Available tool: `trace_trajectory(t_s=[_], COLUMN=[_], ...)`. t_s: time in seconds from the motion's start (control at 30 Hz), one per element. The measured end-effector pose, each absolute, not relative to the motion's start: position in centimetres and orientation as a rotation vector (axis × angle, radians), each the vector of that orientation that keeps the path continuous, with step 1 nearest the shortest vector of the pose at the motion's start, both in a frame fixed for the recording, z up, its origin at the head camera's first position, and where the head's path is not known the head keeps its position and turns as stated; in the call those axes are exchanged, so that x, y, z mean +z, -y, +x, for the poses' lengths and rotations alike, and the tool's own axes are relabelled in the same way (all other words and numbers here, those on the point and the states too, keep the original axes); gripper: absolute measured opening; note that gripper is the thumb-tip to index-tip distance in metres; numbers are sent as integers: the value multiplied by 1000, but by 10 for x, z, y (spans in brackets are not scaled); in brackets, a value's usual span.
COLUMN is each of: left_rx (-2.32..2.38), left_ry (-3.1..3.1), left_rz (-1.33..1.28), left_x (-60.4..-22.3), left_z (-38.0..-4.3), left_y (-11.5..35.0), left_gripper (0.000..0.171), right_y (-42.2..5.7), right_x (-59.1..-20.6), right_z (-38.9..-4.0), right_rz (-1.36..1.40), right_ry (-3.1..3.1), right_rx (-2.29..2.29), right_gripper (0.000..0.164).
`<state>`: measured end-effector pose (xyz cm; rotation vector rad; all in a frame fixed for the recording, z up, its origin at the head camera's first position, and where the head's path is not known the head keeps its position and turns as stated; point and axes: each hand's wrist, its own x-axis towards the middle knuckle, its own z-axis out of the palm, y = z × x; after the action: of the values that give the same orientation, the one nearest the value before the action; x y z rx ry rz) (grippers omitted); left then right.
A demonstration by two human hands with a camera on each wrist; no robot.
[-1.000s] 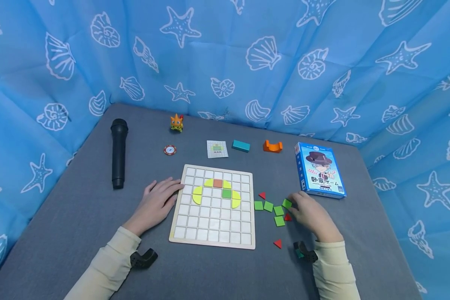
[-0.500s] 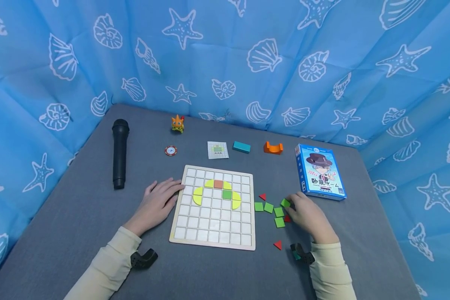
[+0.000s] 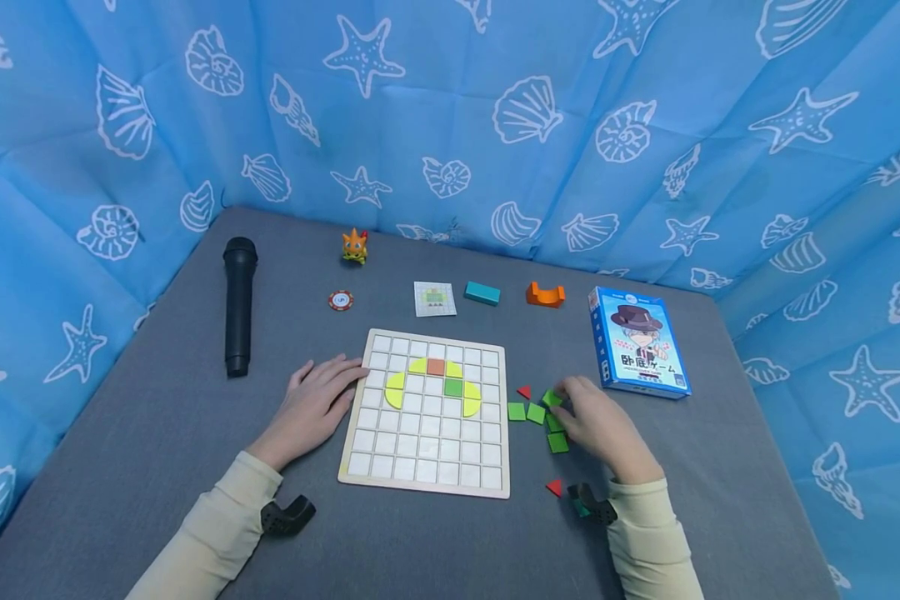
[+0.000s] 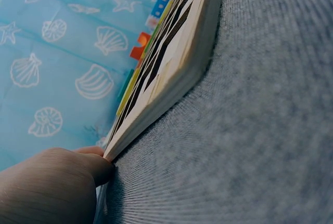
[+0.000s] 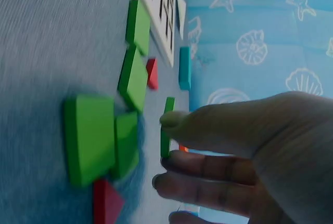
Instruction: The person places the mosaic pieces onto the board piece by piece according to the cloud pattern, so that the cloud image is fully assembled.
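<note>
My right hand [image 3: 596,421] pinches a green square tile [image 5: 169,104] between thumb and fingers, lifted above the other tiles, right of the board. Below it in the right wrist view lie several green square tiles [image 5: 91,138] and a red triangle tile [image 5: 106,203]. My left hand [image 3: 318,408] lies relaxed on the table with its fingertips at the left edge of the wooden grid board [image 3: 405,458]. On that board are yellow rounded pieces [image 3: 393,390], an orange-brown square [image 3: 436,367] and a green square [image 3: 453,387].
A pattern card [image 3: 435,298], teal block [image 3: 482,292], orange arch block [image 3: 545,294], poker chip [image 3: 341,300] and small figurine [image 3: 355,247] stand behind the board. A black microphone [image 3: 238,308] lies far left, a blue game box [image 3: 640,342] at right. A patterned blue curtain [image 3: 450,125] surrounds the table.
My right hand has moved left with the green tile, from the outer side of the loose tiles to over them. The left hand has stayed at the board's edge.
</note>
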<state>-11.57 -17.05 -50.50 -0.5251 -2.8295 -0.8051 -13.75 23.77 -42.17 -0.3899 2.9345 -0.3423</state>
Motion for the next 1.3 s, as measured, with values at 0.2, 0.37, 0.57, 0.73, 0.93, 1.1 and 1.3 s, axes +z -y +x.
trace_trajectory(t_s=[0.2,0.37,0.57,0.73,0.93,1.1,1.3], left_rx=[-812,-809,-817,-813,-812,-812,-819], left_ry=[2829,2837,2832,2838,2841,2833,2836], left_rz=[-526,-530,-532,-532,-527,-533,-532], left_x=[-503,-503,-503,-502,-502,-502,-504], left_z=[-116,-115,-115,-115,-115,-115,-115], left_y=[170,170,171,171,170,171,171], left_gripper=[35,36,36,36,36,36,36], right_y=[-215,-193,-168,-153,-143,-141,-137], right_x=[-421,-423,-424,-427,-435,-438,-439], right_z=[-134,-132,-130,-129,-129,-130,-131], right_rz=[-477,-637,-837,-943,-1060,-1107,-1138], right_ry=[-2956,-2988,-2976,-2949,-2926,-2915,-2928], right_rx=[-408,-402,-379,-410,-377,-377,-361], right_gripper=[24,23,24,24,25,24,24])
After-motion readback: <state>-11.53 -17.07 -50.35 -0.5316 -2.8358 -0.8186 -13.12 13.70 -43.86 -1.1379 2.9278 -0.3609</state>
